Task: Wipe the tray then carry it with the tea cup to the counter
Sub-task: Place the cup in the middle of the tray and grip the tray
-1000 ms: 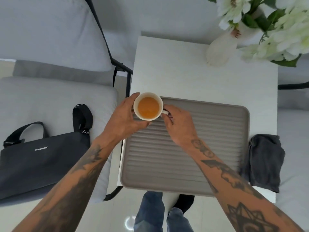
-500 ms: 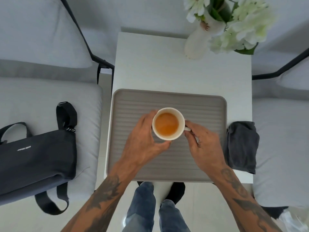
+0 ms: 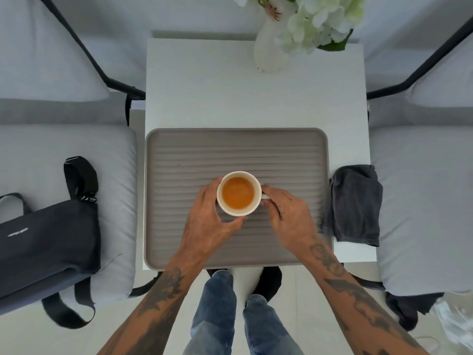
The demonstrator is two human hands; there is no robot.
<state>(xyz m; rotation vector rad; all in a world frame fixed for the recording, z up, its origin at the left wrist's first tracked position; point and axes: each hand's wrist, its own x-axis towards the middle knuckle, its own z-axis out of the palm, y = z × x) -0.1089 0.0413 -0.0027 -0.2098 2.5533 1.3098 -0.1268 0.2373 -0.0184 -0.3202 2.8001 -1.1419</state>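
Observation:
A white tea cup [image 3: 238, 193] full of amber tea sits at the middle of a grey ribbed tray [image 3: 179, 160]. The tray lies on a small white table [image 3: 230, 93], at its near edge. My left hand [image 3: 207, 224] wraps the cup's left and near side. My right hand [image 3: 289, 219] pinches the cup's handle on the right. A dark grey cloth [image 3: 354, 206] lies crumpled on the table just right of the tray, touching neither hand.
A white vase of white flowers [image 3: 271, 49] stands at the table's far side. Grey cushioned chairs [image 3: 64, 188] flank the table left and right; a black bag [image 3: 43, 242] lies on the left seat. My legs in jeans [image 3: 217, 316] are below the tray's near edge.
Both hands carried the cup from the tray's far left corner to its middle. The view has shifted so the tray now lies centred.

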